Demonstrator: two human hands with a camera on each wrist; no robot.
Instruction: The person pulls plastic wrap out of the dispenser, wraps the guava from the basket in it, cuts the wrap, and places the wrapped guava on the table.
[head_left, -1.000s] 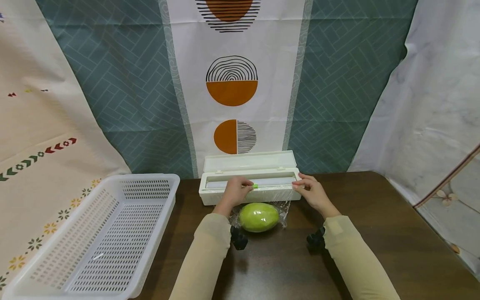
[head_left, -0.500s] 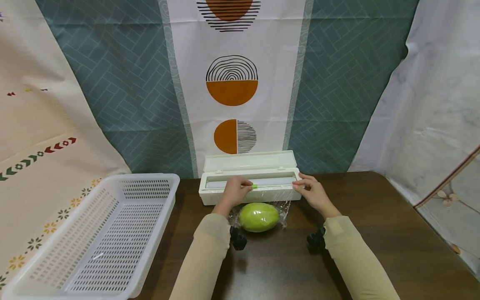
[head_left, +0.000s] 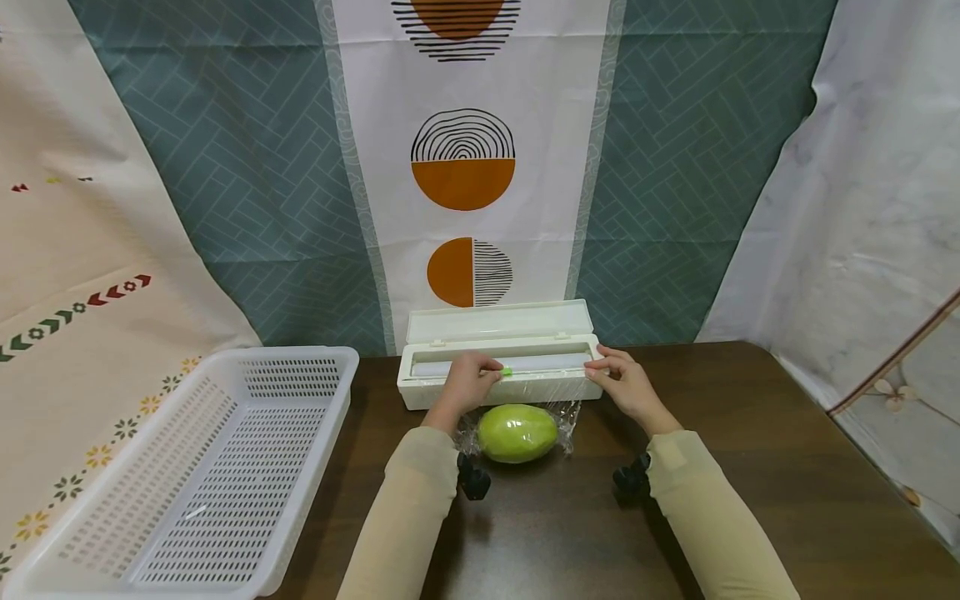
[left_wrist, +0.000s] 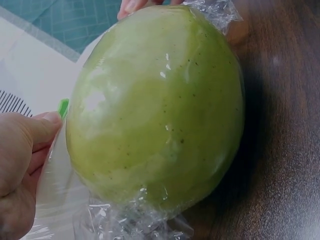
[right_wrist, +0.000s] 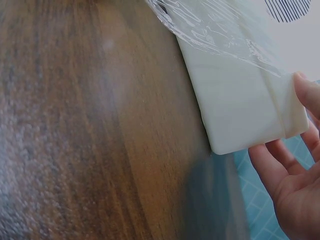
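A white cling film dispenser (head_left: 422, 395) stands at the back of the table with its lid (head_left: 498, 321) raised and a roll (head_left: 551, 362) inside. My left hand (head_left: 467, 383) pinches the small green slider cutter (head_left: 507, 372) on its front edge, near the middle. With thumb and fingers my right hand (head_left: 626, 387) grips the dispenser's right end, as the right wrist view also shows. In front lies a green oval fruit (left_wrist: 160, 110) in clear cling film. Crumpled film (left_wrist: 130, 220) bunches at both its ends, and a sheet of film (right_wrist: 215, 30) hangs over the dispenser's front.
A large white perforated basket (head_left: 341, 417) stands on the left of the brown wooden table (head_left: 570, 533). Behind the dispenser hangs a patterned cloth (head_left: 660, 208), close to the raised lid. The fruit sits between my two forearms.
My left hand has shifted very slightly left with the slider cutter. The right hand keeps its grip on the dispenser's end, and the fruit stays in place.
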